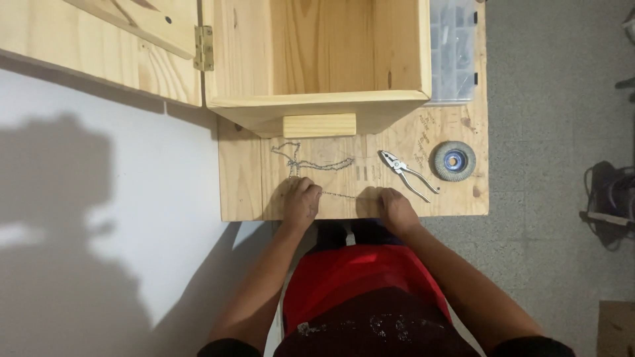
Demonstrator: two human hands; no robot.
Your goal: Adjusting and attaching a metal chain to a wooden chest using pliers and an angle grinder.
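Note:
A thin metal chain (311, 164) lies in loops on the plywood worktop (241, 192), and one strand runs along the front between both hands. My left hand (301, 202) pinches that strand at its left end with the fingers curled. My right hand (395, 206) is closed on the strand's right end, near the table's front edge. The stretch of chain between the hands looks taut and straight.
A large open wooden box (317, 99) with a hinged lid (132, 59) stands at the back. Pliers (408, 173) and a round flap disc (453, 160) lie to the right. A clear plastic organiser (453, 49) sits at the back right. Cables lie on the floor at right.

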